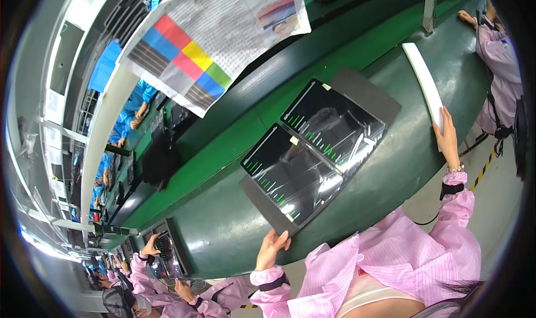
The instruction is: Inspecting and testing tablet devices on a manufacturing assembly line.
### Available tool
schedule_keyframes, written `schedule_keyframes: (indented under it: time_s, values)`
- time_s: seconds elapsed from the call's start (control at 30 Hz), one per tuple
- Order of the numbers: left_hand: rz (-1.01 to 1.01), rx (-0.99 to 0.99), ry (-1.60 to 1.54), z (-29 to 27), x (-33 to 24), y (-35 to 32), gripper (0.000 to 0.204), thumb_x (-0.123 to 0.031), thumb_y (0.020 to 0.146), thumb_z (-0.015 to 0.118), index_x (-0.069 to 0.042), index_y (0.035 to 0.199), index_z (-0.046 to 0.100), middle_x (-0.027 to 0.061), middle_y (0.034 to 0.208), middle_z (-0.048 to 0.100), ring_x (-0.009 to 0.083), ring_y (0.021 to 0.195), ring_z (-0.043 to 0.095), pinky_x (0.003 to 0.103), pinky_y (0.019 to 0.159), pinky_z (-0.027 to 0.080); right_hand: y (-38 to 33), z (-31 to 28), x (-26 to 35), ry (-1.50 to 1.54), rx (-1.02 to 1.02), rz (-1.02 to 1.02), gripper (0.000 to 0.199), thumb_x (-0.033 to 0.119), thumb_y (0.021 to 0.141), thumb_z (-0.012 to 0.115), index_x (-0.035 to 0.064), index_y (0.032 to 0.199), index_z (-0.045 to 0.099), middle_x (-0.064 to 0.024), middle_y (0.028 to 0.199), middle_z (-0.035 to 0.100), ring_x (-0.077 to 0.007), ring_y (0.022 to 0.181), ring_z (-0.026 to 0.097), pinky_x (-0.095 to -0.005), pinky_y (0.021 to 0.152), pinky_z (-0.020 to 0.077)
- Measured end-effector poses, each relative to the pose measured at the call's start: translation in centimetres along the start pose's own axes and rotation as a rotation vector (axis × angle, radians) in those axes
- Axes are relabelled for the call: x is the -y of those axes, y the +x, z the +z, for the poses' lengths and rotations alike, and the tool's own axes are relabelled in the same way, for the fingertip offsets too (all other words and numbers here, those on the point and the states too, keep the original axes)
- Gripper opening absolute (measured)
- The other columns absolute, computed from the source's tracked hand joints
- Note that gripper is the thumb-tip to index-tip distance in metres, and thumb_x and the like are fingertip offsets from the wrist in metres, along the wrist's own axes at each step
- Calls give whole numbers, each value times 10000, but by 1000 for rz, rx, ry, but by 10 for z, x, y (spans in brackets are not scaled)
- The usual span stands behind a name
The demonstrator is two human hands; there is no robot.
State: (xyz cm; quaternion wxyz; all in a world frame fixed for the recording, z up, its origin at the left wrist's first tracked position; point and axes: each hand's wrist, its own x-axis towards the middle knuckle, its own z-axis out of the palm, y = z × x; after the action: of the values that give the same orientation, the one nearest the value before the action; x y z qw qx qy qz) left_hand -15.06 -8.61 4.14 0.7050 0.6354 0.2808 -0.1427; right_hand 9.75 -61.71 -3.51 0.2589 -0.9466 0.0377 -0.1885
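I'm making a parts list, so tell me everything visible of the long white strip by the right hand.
The white strip is long, narrow and plain, with a smooth-looking surface; its material is unclear. It appears to lie on the green work surface, running away from the person. It looks slightly bowed, perhaps from the lens. The right hand touches it and partly covers its near end.

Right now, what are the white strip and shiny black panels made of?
White strip: maybe plastic or foam, matte-looking, since it's evenly white without sharp glare. Black panels: likely glass or plastic, glossy, because they catch bright streaks of light.
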Motion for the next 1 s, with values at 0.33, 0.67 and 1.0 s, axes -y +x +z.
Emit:
schedule_keyframes:
  time_s: [0.33, 0.67, 1.0]
  values:
    - [11, 75, 146, -56, 5, -6, 376, -127, 924, 618, 28, 1234, 470, 57, 875, 586, 116, 648, 551, 270, 582, 447, 28, -14, 92, 152, 454, -172, 383, 249, 979, 492, 85, 1324, 519, -150, 1353, 519, -313, 1233, 492, -383, 1049, 363]
    - [347, -338, 1185, -61, -53, 22, 346, -327, 890, 649, 11, 962, 621, 126, 784, 632, 332, 703, 625, 417, 638, 487, 37, 42, 279, 169, 443, -883, 384, 241, 927, 576, 2, 1226, 538, -160, 1246, 572, -307, 1210, 504, -432, 1067, 342]
    - [747, -420, 1191, -24, -90, 66, 431, -162, 904, 609, -6, 1281, 470, 114, 1331, 524, 316, 1267, 450, 456, 1038, 331, 25, 78, 305, 118, 553, -943, 447, 312, 952, 539, -38, 1230, 517, -193, 1283, 539, -285, 1254, 475, -463, 1100, 292]
